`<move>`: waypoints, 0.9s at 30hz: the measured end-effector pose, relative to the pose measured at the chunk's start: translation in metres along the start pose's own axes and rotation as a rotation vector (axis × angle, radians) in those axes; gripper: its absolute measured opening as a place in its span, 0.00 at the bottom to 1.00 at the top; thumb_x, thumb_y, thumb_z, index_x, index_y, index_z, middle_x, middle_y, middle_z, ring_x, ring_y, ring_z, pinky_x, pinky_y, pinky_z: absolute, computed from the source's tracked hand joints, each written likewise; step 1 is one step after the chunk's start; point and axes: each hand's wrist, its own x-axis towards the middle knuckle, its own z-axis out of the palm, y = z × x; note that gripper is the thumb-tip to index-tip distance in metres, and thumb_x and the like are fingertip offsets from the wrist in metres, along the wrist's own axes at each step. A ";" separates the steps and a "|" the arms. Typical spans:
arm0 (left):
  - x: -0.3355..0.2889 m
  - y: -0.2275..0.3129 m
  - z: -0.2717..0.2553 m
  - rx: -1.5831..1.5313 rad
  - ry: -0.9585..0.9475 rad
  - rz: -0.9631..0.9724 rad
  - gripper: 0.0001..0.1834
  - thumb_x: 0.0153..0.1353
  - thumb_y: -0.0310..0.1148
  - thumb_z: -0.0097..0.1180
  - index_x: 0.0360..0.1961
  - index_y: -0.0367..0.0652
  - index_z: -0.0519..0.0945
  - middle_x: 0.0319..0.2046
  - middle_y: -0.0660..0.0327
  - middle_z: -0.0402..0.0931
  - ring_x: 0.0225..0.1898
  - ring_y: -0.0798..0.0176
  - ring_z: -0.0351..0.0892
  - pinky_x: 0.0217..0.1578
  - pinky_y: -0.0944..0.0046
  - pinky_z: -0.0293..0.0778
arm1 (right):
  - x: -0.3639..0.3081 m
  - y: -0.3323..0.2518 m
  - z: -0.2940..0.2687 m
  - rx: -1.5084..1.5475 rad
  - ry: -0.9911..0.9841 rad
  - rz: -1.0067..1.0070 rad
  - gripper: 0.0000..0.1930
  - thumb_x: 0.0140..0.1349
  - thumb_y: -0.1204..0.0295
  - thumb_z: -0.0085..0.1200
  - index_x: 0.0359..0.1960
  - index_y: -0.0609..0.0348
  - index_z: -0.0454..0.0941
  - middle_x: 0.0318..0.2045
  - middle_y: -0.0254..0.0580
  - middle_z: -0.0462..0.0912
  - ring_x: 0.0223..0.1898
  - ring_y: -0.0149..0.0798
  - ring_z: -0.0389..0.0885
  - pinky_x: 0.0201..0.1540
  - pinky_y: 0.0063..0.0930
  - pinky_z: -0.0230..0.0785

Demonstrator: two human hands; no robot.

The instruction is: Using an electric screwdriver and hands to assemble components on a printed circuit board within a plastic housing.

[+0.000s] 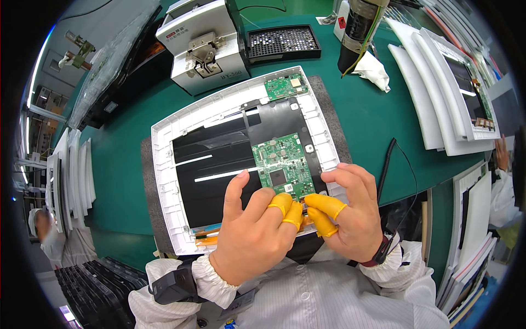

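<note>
My left hand [253, 227] and my right hand [350, 222] meet at the lower edge of a green circuit board [279, 156]. Yellow finger cots cover the thumb and a finger or two on each. Both hands are pinched together there, left forefinger stretched over the black panel [208, 159]. What the fingertips grip is hidden; a bit of orange flex ribbon [308, 222] shows just below them. The board lies on a dark plate inside a white plastic frame [164, 164]. A smaller green board [286, 86] sits at the frame's far right corner.
Grey foam [326, 104] lies under the frame on a green table mat [378, 126]. Behind stand a white screw-feeding machine [205, 44] and a black tray of small parts [283, 43]. A dark cylindrical tool [356, 41] hangs at the back. White panels [433, 93] are stacked right.
</note>
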 end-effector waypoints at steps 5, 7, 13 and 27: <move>0.001 -0.003 -0.004 -0.003 -0.040 0.058 0.07 0.43 0.32 0.65 0.18 0.45 0.78 0.28 0.62 0.78 0.42 0.59 0.79 0.65 0.34 0.58 | -0.002 0.004 0.001 0.044 0.001 -0.029 0.14 0.39 0.76 0.69 0.33 0.62 0.87 0.51 0.43 0.77 0.58 0.52 0.71 0.59 0.41 0.67; 0.000 -0.006 0.000 -0.024 -0.022 0.072 0.07 0.43 0.32 0.65 0.18 0.44 0.78 0.29 0.62 0.78 0.42 0.59 0.79 0.65 0.34 0.58 | -0.003 0.006 0.001 0.053 0.003 -0.028 0.14 0.39 0.76 0.69 0.32 0.63 0.87 0.51 0.44 0.77 0.58 0.52 0.71 0.59 0.41 0.67; 0.000 -0.009 0.001 -0.052 -0.037 0.067 0.04 0.43 0.31 0.63 0.21 0.44 0.81 0.33 0.62 0.81 0.43 0.60 0.80 0.66 0.35 0.57 | -0.003 0.006 0.000 0.080 -0.001 -0.028 0.13 0.40 0.76 0.69 0.31 0.64 0.87 0.51 0.44 0.77 0.59 0.51 0.71 0.59 0.41 0.67; 0.001 -0.010 -0.006 -0.100 -0.115 0.030 0.05 0.45 0.31 0.64 0.24 0.44 0.82 0.36 0.62 0.81 0.44 0.60 0.79 0.66 0.39 0.58 | -0.002 0.008 0.003 0.087 0.014 -0.046 0.12 0.40 0.75 0.68 0.30 0.64 0.86 0.50 0.45 0.77 0.59 0.51 0.71 0.59 0.41 0.67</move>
